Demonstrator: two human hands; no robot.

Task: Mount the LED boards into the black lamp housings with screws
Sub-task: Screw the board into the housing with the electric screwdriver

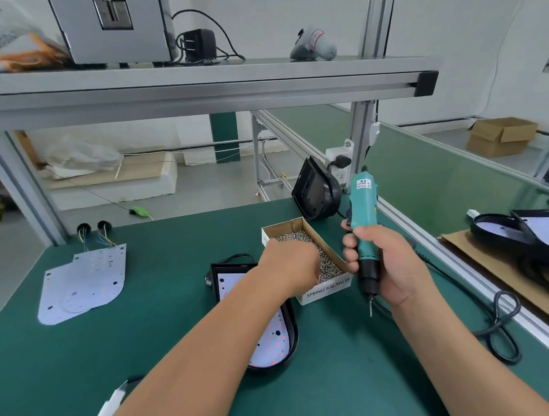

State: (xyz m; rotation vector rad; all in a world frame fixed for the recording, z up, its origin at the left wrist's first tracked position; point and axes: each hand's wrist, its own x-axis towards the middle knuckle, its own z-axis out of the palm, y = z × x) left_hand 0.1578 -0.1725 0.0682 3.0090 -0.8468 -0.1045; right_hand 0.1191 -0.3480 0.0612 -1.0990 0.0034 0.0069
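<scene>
A black lamp housing (292, 334) lies on the green bench with a white LED board (270, 342) inside it, partly hidden by my left forearm. My left hand (290, 262) reaches into a small cardboard box (325, 289) of silver screws (328, 266); its fingertips are buried among them, so any pinch is hidden. My right hand (386, 264) grips a teal electric screwdriver (363, 220) upright, bit pointing down, just right of the box. A loose stack of LED boards (82, 282) lies at the left. An empty black housing (314, 191) leans behind the box.
The screwdriver's black cable (502, 327) loops across the bench at right. More housings with boards (538, 233) rest on cardboard beyond the aluminium rail. A white connector (110, 408) lies near the front left. A shelf (192, 93) runs overhead.
</scene>
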